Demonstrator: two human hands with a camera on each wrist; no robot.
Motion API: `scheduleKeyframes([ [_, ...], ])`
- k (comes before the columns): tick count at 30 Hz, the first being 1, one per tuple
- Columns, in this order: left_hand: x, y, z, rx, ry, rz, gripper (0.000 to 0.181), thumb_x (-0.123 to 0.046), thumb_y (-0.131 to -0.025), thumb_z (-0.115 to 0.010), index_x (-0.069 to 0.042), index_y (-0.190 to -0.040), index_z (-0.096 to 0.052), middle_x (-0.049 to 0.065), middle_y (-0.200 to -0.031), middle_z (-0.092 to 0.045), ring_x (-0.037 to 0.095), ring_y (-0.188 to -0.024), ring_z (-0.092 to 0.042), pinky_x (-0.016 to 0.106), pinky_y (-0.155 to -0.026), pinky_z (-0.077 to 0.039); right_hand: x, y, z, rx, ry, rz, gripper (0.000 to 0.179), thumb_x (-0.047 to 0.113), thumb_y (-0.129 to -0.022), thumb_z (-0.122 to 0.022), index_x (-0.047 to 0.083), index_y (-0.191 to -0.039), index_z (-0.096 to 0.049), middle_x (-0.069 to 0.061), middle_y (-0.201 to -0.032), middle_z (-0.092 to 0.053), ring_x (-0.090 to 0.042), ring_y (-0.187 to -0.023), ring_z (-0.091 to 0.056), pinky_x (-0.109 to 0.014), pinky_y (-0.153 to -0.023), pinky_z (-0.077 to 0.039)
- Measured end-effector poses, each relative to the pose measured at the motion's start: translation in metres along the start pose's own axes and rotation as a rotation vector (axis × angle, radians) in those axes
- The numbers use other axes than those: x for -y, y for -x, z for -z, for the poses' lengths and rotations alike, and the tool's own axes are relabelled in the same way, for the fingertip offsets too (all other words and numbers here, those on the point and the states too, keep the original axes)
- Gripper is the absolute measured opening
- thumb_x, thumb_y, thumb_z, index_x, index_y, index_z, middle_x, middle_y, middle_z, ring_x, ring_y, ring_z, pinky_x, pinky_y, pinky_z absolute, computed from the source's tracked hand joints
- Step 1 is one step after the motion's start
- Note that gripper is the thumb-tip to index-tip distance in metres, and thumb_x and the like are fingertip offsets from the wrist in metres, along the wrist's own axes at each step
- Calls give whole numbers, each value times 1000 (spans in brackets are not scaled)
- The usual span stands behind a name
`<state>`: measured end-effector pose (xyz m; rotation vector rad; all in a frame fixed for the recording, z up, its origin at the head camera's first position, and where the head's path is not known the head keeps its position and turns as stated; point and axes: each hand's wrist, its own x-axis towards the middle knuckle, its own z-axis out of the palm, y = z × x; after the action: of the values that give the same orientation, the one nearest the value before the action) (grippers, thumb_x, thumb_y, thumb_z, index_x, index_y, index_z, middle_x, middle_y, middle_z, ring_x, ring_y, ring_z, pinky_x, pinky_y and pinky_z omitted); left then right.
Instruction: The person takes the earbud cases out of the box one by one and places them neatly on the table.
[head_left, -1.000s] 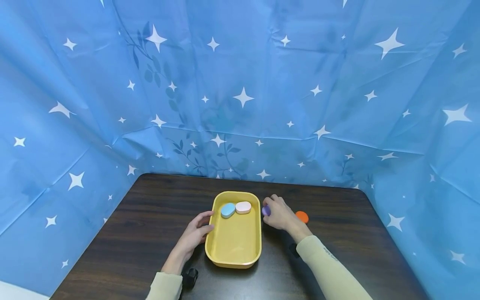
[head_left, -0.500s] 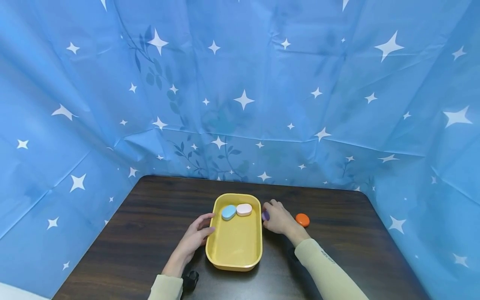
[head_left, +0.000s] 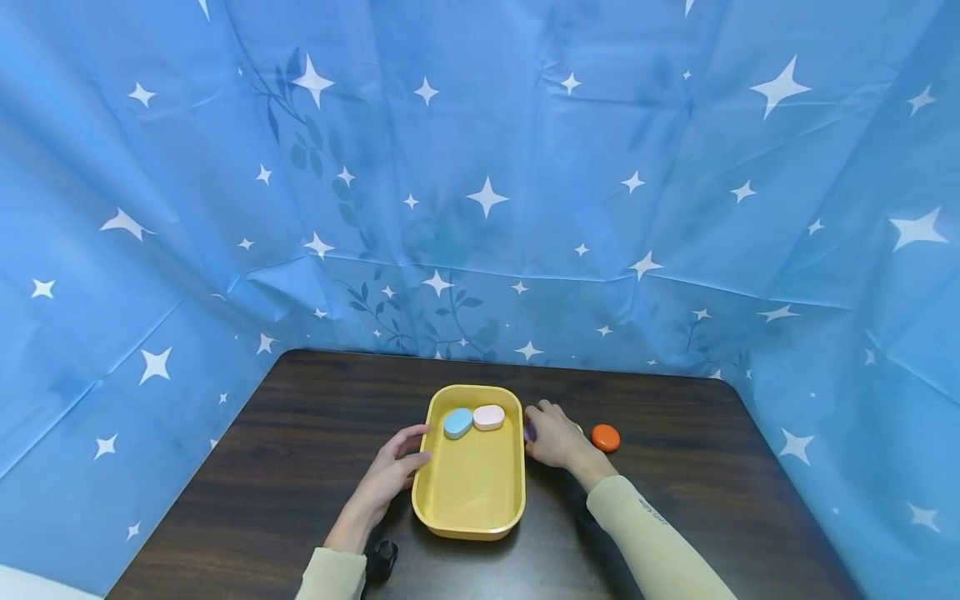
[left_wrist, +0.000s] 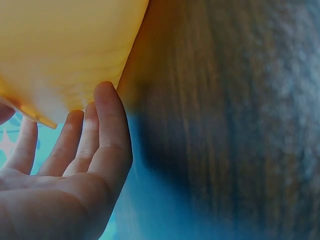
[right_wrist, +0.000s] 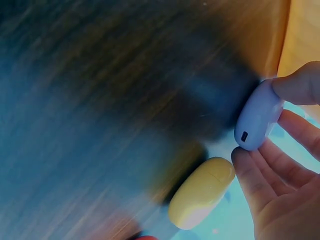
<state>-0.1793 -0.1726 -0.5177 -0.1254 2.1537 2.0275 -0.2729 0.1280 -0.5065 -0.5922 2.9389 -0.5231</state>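
While yellow tray [head_left: 471,492] is touched by loosely spread left hand [head_left: 386,479], purple rounded piece [right_wrist: 256,117] is pinched by right hand [head_left: 557,437] beside tray's right edge, toward worktop's [head_left: 337,387] far edge. Pick-up judged in hand; lift over tray's edge probably needed next.

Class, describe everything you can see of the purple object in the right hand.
The purple object is a smooth, rounded, slightly glossy oblong that looks like plastic, with a small dark slot near one end. It slants in the right wrist view. The right hand pinches it just outside the yellow tray. The head view shows only a sliver; whether it touches the table is unclear.
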Motion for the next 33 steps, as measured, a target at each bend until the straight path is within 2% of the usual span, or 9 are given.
scheduleKeyframes([
  [5,0,0,0,-1,4,4,47,-16,-101,-62,-12,-146,-51,18,-146,-50,31,-119,-60,50,-92,-53,-1,0,1,5,9,6,37,19,-85,-79,10,-119,-66,-13,-124,-58,-28,-104,-52,-51,-90,-54],
  [16,0,0,0,-4,10,4,47,-17,-101,-63,-12,-146,-51,18,-147,-49,32,-120,-60,50,-92,-53,1,1,8,-14,47,18,31,19,-86,-78,11,-114,-68,-4,-102,-57,-24,-94,-50,-45,-83,-55],
  [23,0,-1,0,-1,7,4,47,-16,-101,-63,-13,-146,-52,17,-146,-50,31,-119,-60,48,-90,-54,2,2,14,-46,63,17,28,22,-88,-76,13,-114,-69,-3,-105,-59,-23,-96,-51,-46,-85,-54],
  [33,0,-1,1,0,10,3,47,-15,-101,-62,-12,-146,-51,18,-146,-50,32,-119,-60,49,-91,-54,9,4,27,-97,34,-9,27,18,-88,-70,10,-114,-69,-6,-108,-60,-25,-100,-52,-46,-85,-54],
])
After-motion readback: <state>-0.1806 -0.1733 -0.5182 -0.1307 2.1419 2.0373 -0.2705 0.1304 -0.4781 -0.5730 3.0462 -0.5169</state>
